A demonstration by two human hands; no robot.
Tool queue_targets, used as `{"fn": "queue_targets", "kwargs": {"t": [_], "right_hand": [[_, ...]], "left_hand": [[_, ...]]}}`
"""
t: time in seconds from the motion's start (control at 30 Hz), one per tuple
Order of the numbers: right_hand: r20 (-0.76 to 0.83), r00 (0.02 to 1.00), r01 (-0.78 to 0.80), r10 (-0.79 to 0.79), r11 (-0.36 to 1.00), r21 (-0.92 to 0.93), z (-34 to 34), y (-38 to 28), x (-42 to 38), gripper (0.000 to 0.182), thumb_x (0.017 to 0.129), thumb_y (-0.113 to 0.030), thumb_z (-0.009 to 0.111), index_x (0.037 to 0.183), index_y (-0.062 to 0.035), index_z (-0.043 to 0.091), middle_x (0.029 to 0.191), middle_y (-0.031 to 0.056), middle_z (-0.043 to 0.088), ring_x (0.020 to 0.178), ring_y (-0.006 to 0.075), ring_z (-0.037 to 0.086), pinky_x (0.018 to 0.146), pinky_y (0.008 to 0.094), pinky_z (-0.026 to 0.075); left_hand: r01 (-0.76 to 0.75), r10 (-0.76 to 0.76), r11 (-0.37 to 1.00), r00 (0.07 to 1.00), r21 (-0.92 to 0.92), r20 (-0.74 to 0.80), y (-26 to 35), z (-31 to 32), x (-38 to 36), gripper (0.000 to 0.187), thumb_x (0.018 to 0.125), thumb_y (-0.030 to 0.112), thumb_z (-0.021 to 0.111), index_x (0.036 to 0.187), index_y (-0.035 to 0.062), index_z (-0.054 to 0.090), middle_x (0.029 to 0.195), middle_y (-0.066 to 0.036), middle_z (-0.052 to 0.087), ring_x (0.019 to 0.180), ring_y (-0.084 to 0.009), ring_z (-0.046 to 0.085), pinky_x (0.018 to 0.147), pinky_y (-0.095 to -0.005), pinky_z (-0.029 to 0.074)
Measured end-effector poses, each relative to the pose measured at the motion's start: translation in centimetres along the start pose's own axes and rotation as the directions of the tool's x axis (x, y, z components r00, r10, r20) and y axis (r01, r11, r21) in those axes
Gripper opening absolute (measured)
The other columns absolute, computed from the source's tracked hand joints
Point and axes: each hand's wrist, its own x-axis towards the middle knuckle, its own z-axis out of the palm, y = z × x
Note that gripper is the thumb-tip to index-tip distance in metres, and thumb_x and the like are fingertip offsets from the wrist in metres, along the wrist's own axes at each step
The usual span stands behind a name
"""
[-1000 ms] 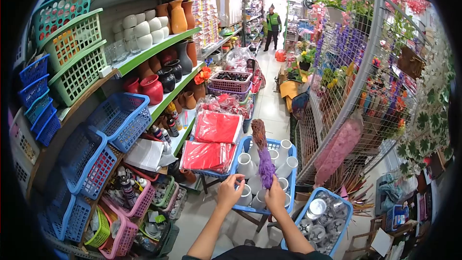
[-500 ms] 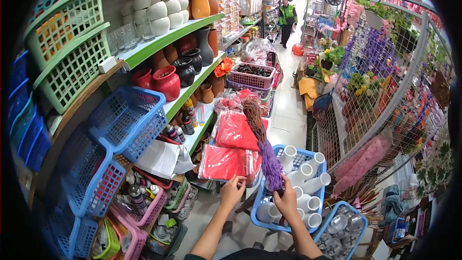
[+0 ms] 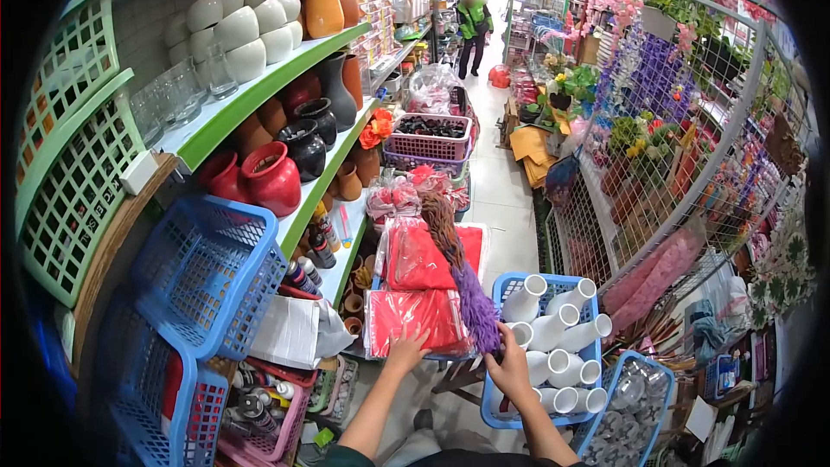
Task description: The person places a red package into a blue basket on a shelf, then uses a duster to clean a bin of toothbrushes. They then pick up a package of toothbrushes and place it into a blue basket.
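Two hands: right hand (image 3: 510, 369) fingers grip fluffy purple-brown duster (image 3: 462, 290); left hand (image 3: 405, 348) fingers spread on glossy red packet (image 3: 413, 318).

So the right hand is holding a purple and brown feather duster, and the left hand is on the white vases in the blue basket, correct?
Not quite. In the head view the left hand rests on the red plastic-wrapped packets, not the white vases. The right hand does hold the purple and brown feather duster.
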Motion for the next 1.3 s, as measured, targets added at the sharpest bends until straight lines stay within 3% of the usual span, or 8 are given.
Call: {"fn": "queue_targets", "kwargs": {"t": [0.4,0.6,0.67,0.8,0.87,1.0,1.07,1.3], "right_hand": [[-0.035,0.999,0.007,-0.005,0.998,0.062,-0.5,0.5,-0.1,0.06,0.072,-0.002,0.062,0.128,-0.0039,0.04,0.091,0.0236,0.061,0.079,0.0361,0.063,0.07,0.0385,0.048],[0.046,0.995,-0.099,0.092,0.979,0.177,-3.0,0.1,-0.5,0.06,0.073,-0.002,0.062,0.128,-0.002,0.039,0.091,0.0232,0.062,0.08,0.0346,0.064,0.071,0.0373,0.048],[-0.018,1.0,0.015,-0.013,0.986,0.167,-3.9,-0.3,-0.8,0.059,0.074,-0.001,0.061,0.128,-0.0014,0.039,0.091,0.0227,0.062,0.08,0.034,0.064,0.073,0.0358,0.049],[-0.065,0.996,0.066,-0.057,0.988,0.136,-5.3,1.0,-1.6,0.058,0.075,0.0,0.061,0.128,0.0003,0.039,0.094,0.022,0.063,0.081,0.0298,0.065,0.071,0.0333,0.049],[-0.037,0.997,0.071,-0.064,0.955,0.289,-6.5,0.5,-2.0,0.058,0.078,0.006,0.058,0.131,0.0013,0.036,0.111,0.0138,0.057,0.088,0.0146,0.061,0.067,0.0248,0.049],[-0.007,0.998,0.066,-0.069,0.911,0.408,-8.4,-1.3,-4.0,0.059,0.077,0.008,0.059,0.131,0.0024,0.036,0.114,0.0138,0.055,0.1,0.0162,0.058,0.072,0.0248,0.05],[-0.03,0.995,0.099,-0.095,0.905,0.413,-7.6,0.8,-5.1,0.061,0.075,0.001,0.064,0.13,0.0033,0.037,0.106,0.0146,0.059,0.09,0.0161,0.061,0.068,0.0255,0.049],[-0.036,0.96,0.275,-0.276,0.922,0.272,-9.1,-0.8,-8.1,0.062,0.074,-0.005,0.069,0.128,0.0049,0.039,0.106,0.0165,0.061,0.086,0.02,0.063,0.072,0.0302,0.051]], "left_hand": [[-0.063,0.011,0.99,0.924,-0.123,-0.383,1.4,-8.5,-0.6,0.029,0.09,0.022,0.05,0.118,0.0157,0.058,0.077,-0.016,0.065,0.06,-0.0323,0.063,0.053,-0.0449,0.051],[0.007,-0.225,0.871,0.895,-0.492,-0.386,4.3,-14.2,-2.0,0.031,0.094,0.023,0.048,0.114,0.0011,0.058,0.089,-0.025,0.064,0.081,-0.0381,0.063,0.069,-0.0412,0.05],[-0.204,-0.302,0.756,0.734,-0.622,-0.608,3.8,-13.7,-1.6,0.038,0.096,0.027,0.045,0.115,-0.0053,0.055,0.096,-0.025,0.063,0.089,-0.0312,0.064,0.079,-0.0359,0.048],[-0.334,-0.421,0.016,0.853,-0.942,-0.309,5.9,-16.7,-2.9,0.039,0.098,0.025,0.045,0.124,-0.0037,0.05,0.117,-0.01,0.059,0.104,-0.0169,0.057,0.09,-0.0287,0.043],[-0.311,-0.403,-0.127,0.884,-0.942,-0.237,7.2,-18.2,-4.2,0.038,0.097,0.023,0.045,0.127,-0.0007,0.047,0.12,-0.01,0.057,0.105,-0.0167,0.057,0.093,-0.0306,0.044],[-0.365,-0.328,-0.412,0.914,-0.835,-0.237,9.5,-18.2,-5.8,0.043,0.097,0.028,0.044,0.131,0.0009,0.043,0.123,-0.011,0.056,0.109,-0.0205,0.057,0.094,-0.0355,0.045],[-0.206,-0.04,-0.835,0.947,-0.509,-0.317,9.6,-14.9,-5.9,0.046,0.095,0.03,0.045,0.131,0.0023,0.042,0.128,-0.012,0.052,0.115,-0.0236,0.052,0.098,-0.0369,0.042],[-0.26,-0.104,-0.827,0.942,-0.499,-0.32,12.8,-13.7,-8.6,0.046,0.095,0.03,0.045,0.132,0.0024,0.042,0.129,-0.012,0.051,0.116,-0.0239,0.052,0.098,-0.0372,0.042]]}}
